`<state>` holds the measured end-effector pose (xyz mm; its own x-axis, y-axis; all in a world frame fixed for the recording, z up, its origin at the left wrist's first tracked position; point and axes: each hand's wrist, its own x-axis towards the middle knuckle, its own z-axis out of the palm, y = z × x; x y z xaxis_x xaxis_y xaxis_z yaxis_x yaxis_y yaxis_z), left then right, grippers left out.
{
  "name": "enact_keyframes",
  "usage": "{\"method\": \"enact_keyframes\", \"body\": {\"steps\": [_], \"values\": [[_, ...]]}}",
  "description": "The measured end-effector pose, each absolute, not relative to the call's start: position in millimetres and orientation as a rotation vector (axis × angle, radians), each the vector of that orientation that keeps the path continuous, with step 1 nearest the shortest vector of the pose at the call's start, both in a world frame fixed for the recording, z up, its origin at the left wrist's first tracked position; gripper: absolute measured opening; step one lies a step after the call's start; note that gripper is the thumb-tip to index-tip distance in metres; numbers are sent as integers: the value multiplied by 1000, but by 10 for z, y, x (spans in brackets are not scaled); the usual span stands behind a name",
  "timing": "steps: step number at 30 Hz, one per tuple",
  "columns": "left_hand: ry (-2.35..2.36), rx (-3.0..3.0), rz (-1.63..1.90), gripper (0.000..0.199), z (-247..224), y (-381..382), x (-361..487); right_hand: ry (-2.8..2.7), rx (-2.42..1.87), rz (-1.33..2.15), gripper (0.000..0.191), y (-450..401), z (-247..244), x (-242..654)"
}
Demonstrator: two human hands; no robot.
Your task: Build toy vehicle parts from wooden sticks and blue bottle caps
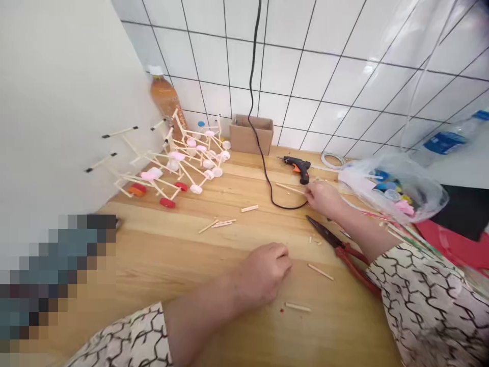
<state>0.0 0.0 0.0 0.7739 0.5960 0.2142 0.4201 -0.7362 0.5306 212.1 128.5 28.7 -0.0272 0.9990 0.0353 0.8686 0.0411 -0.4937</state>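
The right hand (324, 199) pinches a thin pale wooden stick (290, 188) in its fingertips, just beside a black-and-orange hot glue gun (298, 169). The curled left hand (263, 270) rests on the pale pine worktop (171, 270), showing no held item, near a short cut wooden stick (320, 271).

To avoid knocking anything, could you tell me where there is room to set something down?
Bare wood lies between the stick model and the left hand. It is crowded around the right hand, glue gun, pliers and plastic bag.
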Motion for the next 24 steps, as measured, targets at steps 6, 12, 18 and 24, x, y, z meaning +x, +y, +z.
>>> {"method": "enact_keyframes", "body": {"steps": [6, 12, 18, 24], "values": [[766, 2289, 743, 19, -22, -19, 13, -1877, -1798, 676, 17, 825, 596, 2050], [884, 1716, 882, 12, 80, -55, 51, -1111, -1392, 1735, 27, 72, 543, 1946], [843, 1152, 745, 17, 194, -78, 89, -1225, -1337, 1650, 21, -139, 355, 1829], [944, 1362, 851, 19, 132, -78, 61, -1301, -1361, 1671, 21, -129, 342, 1753]]}}
